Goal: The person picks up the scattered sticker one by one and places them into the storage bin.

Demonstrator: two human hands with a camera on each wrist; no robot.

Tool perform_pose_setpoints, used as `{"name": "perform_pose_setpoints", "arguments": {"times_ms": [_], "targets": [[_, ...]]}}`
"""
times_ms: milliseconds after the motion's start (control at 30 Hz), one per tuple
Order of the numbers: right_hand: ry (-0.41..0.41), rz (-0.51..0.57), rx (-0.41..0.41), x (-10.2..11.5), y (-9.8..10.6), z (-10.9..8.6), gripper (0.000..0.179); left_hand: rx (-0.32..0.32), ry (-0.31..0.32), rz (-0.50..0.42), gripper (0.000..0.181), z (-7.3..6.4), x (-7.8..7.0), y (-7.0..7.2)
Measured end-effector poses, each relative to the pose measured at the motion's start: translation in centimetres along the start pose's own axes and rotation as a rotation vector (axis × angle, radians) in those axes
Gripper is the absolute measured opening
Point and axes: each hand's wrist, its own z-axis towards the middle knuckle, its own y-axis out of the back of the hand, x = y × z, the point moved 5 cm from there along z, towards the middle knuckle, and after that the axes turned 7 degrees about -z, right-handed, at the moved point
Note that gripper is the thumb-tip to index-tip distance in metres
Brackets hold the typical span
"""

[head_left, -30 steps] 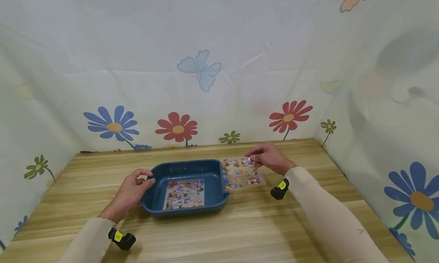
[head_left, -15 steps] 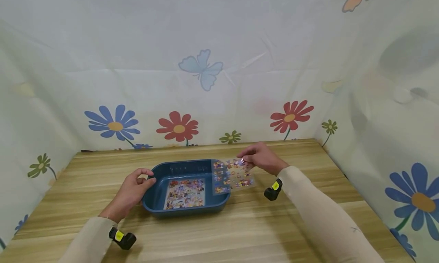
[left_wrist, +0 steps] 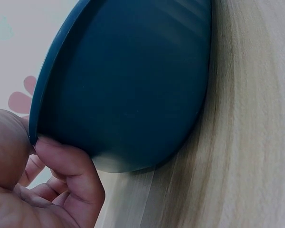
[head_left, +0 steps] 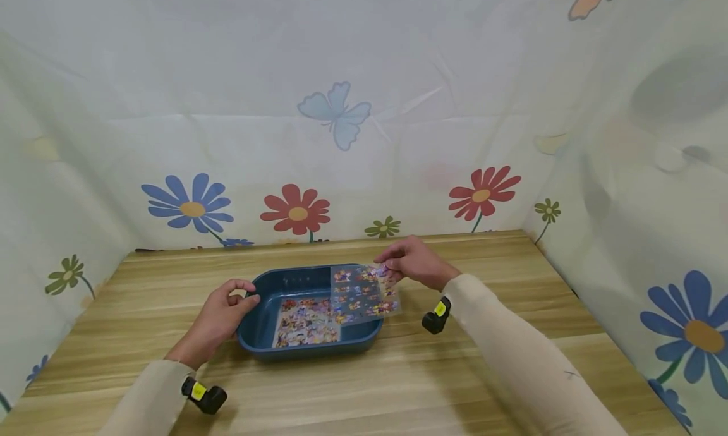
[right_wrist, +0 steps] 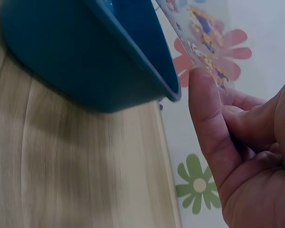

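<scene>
A dark blue basin (head_left: 309,354) with rounded corners sits on the wooden table. My left hand (head_left: 223,311) pinches its left rim between thumb and fingers; the left wrist view shows the thumb and a bent finger on either side of the rim (left_wrist: 42,90). At the far right corner, my right hand (head_left: 418,262) pinches the upper right corner of a clear sticker sheet (head_left: 358,294) with small cartoon figures. That sheet hangs over the basin's right part and rim. Inside, on the basin floor, lies another sticker sheet (head_left: 304,325) densely printed with colourful figures, its right edge overlapped by the held sheet.
The wooden table (head_left: 341,398) extends on all sides of the basin. Behind and beside it hangs a pale curtain (head_left: 426,158) printed with flowers and butterflies. A black wrist camera (head_left: 436,316) sits on the right sleeve, another wrist camera (head_left: 205,396) on the left.
My right hand has moved left with the clear sticker sheet, from beside the basin's right rim to over its right part. The left hand and the basin stay put.
</scene>
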Motion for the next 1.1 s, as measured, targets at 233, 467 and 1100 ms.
{"name": "perform_pose_setpoints", "arguments": {"times_ms": [233, 467, 1100], "targets": [[-0.012, 0.038, 0.030, 1.0, -1.9, 1.0, 0.028, 0.002, 0.002, -0.003, 0.038, 0.0, 0.0, 0.1], [-0.008, 0.036, 0.055, 2.4, -3.9, 1.8, 0.027, 0.008, 0.006, 0.002, 0.040, 0.1, 0.0, 0.1], [0.015, 0.035, 0.082, 4.4, -6.6, 3.5, 0.029, 0.002, -0.003, -0.001, 0.038, -0.1, 0.0, 0.0]]}}
